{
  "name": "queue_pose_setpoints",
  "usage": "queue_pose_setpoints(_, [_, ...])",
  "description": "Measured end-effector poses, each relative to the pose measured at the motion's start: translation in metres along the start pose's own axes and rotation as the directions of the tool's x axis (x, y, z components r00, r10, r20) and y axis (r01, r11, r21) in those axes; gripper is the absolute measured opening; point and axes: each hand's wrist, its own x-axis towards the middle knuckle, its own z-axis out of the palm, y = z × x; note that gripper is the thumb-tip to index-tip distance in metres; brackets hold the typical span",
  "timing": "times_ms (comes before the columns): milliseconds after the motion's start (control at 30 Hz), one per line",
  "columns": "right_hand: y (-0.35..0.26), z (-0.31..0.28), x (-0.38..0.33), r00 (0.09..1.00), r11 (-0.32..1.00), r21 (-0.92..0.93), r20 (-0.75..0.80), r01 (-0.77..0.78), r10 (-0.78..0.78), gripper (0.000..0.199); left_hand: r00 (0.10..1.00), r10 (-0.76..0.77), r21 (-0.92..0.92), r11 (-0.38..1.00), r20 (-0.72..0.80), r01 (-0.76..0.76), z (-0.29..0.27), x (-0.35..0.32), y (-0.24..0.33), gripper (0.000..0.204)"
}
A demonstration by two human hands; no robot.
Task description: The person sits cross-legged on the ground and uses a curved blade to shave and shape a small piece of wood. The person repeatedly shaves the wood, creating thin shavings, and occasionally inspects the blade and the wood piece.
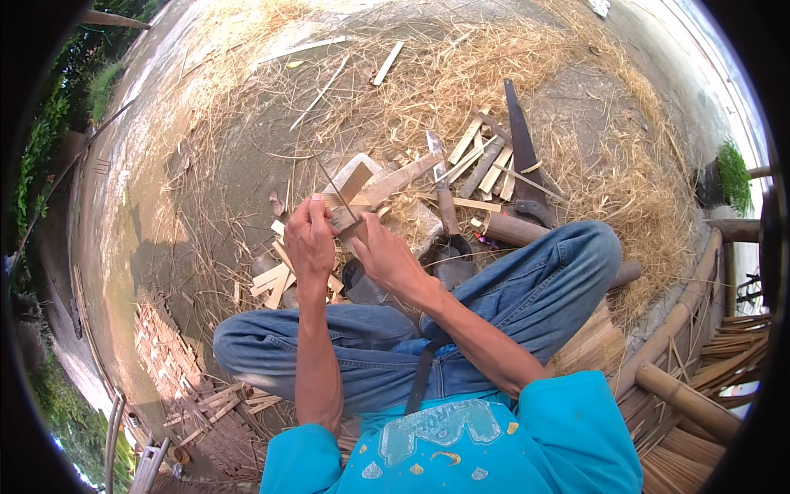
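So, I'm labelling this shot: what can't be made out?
In the head view:
Left hand and right hand: palms hidden by their own backs.
Log: part hidden by the right knee.
Foliage: cut off by the picture's edge.
Purple bit: too small to identify.

Bright daylight, source out of frame. Straw [251, 33] at upper left glows, nearly washed out; pale strip [728, 74] at far right glares white, bowed by the fisheye. Dark shadow on the ground [222, 185] to my left. My left hand [309, 243] and right hand [385, 257] fairly clear. Leaves [49, 136] near rim dim, soft. Black border swallows all 4 corners.
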Motion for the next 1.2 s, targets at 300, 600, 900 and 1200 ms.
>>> queue_pose_setpoints(300, [0.008,-0.007,0.004,0.963,0.974,-0.061,0.147,-0.219,0.226,0.033,1.000,0.030,0.034,0.999,-0.008,-0.030,0.002,-0.002,0.005,0.050])
queue_pose_setpoints(600, [0.014,-0.003,0.002,0.975,0.973,-0.109,0.074,-0.203,0.211,0.035,0.996,0.074,0.131,0.989,-0.043,-0.068,0.014,0.001,0.009,0.049])
queue_pose_setpoints(900, [0.006,-0.006,0.007,0.946,0.955,-0.014,0.137,-0.295,0.294,0.034,0.993,0.085,0.121,0.990,-0.078,-0.075,0.013,0.002,0.011,0.050])
queue_pose_setpoints(1200, [0.003,0.000,0.005,0.985,0.985,-0.004,0.025,-0.172,0.172,0.033,0.996,0.064,0.122,0.991,-0.065,-0.056,0.011,0.008,0.010,0.048])
